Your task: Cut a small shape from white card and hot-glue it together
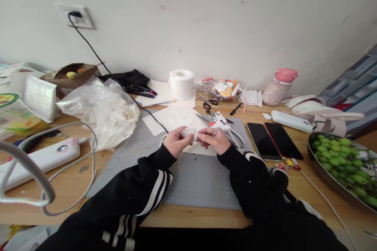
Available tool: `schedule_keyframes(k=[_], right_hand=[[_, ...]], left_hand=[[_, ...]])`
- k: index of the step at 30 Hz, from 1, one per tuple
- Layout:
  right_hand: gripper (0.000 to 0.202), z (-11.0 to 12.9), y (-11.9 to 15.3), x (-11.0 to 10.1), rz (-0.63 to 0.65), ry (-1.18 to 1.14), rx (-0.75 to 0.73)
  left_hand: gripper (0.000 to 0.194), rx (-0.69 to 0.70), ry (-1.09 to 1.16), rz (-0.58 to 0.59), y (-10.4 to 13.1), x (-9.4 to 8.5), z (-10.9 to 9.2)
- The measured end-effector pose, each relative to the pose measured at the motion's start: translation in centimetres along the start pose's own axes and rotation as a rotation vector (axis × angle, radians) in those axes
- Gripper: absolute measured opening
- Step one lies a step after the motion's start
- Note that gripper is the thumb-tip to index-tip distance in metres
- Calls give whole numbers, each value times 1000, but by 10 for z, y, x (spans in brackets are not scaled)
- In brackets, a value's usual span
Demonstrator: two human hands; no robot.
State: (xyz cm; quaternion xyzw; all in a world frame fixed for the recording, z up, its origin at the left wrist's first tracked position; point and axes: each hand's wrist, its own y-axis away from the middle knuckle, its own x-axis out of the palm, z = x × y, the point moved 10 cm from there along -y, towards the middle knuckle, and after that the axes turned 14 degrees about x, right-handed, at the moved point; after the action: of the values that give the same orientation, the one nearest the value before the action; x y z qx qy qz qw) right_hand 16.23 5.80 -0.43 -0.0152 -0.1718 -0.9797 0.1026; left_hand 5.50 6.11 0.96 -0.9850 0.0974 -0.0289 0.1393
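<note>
A small white paper cutout [190,131] with a dark drawn outline is held up over the grey cutting mat [203,180]. My left hand [177,141] pinches its left side between thumb and fingers. At its right edge, my right hand [214,139] is closed with thumb and fingertips on the same cutout. White paper sheets [156,122] lie on the mat behind and beneath the hands. Just beyond my right hand is a white tool with a cord [219,122], perhaps a glue gun, partly hidden. Black-handled scissors [209,105] lie farther back.
A toilet paper roll [182,86] stands near the wall. To the left are a crumpled plastic bag [101,110], several markers [140,91] and a white power bank [44,160] with a looping cable. On the right lie two phones [263,141], a pink-lidded bottle [278,86] and a bowl of green grapes [338,157].
</note>
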Motion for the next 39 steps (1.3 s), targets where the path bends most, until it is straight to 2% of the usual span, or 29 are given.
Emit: schedule_keyframes(k=[16,27,39], right_hand=[[17,-1,-1,-1,-8,12,-2],[18,-3,-4,-3,-20,24,8],[16,2,-1,-3,-15,68,-43]], left_hand=[[15,-6,-27,4,1,1,0],[15,-12,43,34,1,6,1],[16,-39,56,23,0,4,6]])
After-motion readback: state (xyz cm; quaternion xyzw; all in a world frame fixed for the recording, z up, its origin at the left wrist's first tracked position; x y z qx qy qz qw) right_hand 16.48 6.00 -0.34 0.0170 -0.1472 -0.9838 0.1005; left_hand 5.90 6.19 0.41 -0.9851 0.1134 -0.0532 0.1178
